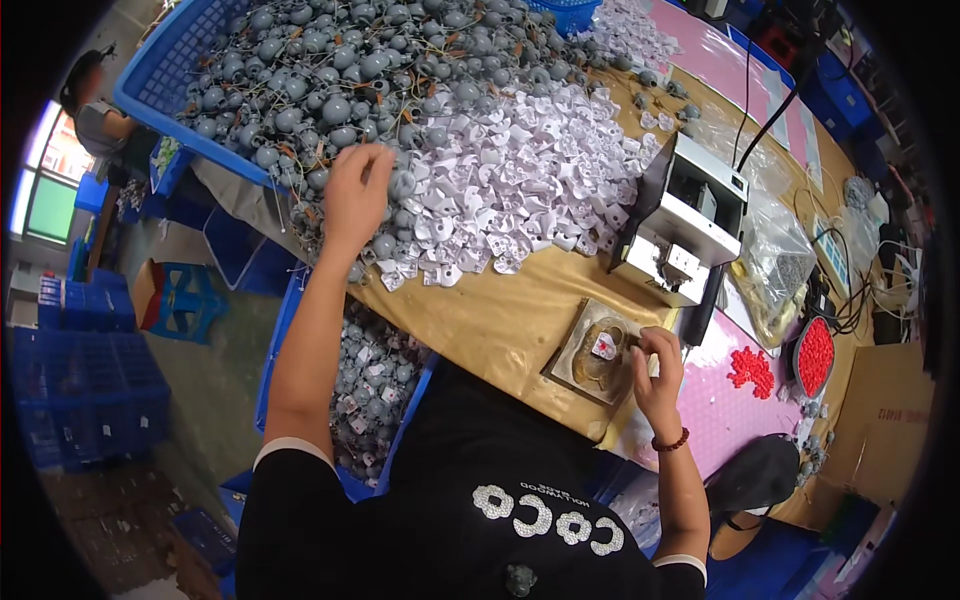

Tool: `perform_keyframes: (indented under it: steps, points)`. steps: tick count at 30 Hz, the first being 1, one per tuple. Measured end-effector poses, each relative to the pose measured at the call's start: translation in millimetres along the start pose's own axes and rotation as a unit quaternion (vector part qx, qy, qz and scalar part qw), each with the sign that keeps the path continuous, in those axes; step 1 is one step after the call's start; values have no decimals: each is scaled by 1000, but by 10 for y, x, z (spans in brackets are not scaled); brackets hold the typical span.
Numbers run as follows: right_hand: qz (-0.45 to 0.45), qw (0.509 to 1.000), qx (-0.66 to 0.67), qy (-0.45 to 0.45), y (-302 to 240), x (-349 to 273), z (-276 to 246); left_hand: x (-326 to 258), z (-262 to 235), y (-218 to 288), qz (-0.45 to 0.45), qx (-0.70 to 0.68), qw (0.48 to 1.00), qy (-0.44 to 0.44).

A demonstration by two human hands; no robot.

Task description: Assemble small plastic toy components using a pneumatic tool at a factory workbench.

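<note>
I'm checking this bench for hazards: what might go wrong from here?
The left hand is at the grey balls, whose thin strands might snag. Those balls meet the white pieces, so the heaps could mix. The right hand, close beside the metal block, might nudge the small part showing red there.

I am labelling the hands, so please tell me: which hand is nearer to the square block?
Right. The right hand is beside the square block, at its right edge; the left hand is farther away, up and left, at the grey balls.
</note>
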State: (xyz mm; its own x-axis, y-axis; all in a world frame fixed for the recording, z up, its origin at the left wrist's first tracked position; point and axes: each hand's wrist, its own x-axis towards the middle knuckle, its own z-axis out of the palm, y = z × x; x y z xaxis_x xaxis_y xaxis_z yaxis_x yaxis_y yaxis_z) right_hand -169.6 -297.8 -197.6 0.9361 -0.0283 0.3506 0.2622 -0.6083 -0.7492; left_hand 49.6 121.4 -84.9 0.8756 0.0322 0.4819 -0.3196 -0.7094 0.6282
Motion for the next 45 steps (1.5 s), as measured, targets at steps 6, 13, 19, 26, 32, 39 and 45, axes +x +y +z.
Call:
perform_keyframes:
  steps: [6,13,19,26,32,39,45]
  points:
    - [14,998,41,35,-53,133,-54,323,419,846,-53,-251,958,-125]
    - [36,995,83,30,-261,394,-127,8,1121,1184,-223,-416,818,-330]
    - [46,987,155,5,-436,580,38,-283,1365,1013,-305,-357,811,-348]
    - [24,986,161,13,-568,766,124,-337,1032,1016,-233,-284,862,-350]
    - [23,987,157,7,-533,755,118,-439,752,1243,-125,-309,841,-426]
    - [-84,990,110,31,-740,811,-1,-751,869,1382,-219,-395,741,-497]
    - [166,953,248,-56,-620,399,-78,-1337,1138,1431,-432,-548,498,-516]
